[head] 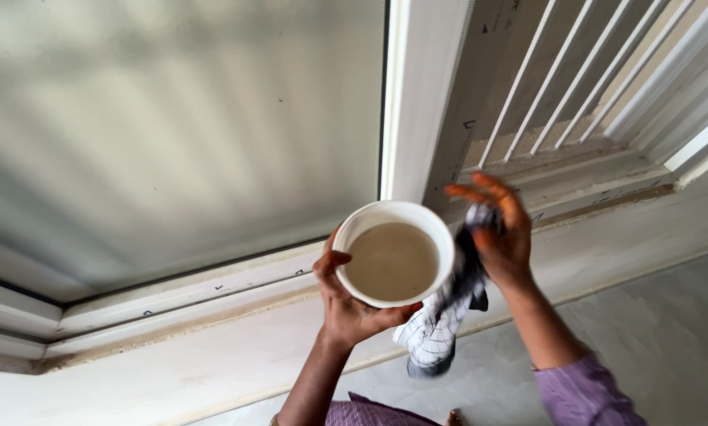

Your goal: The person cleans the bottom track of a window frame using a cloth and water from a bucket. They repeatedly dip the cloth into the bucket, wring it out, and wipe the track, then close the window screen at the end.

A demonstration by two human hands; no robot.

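The frosted pane (172, 118) closes off the left side, and the white frame post (413, 95) stands straight ahead. Right of it, the white bars (575, 79) leave only narrow slots, too tight for a hand. The sill (212, 292) runs open along the bottom edge. Between the hands, the bowl (395, 256) and hanging cloth (440, 323) fill the gap; the floor (661, 331) to the right lies open.

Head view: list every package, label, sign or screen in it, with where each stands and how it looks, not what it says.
No packages, signs or screens show.
Protective film: on the window frame right of the white upright, greyish, with small dark printed marks too small to tell.
Small dark marks: scattered along the white sill rail below the frosted pane.
Nearest unlabelled things: plain white bowl of cloudy water in the left hand; checked cloth in the right hand.
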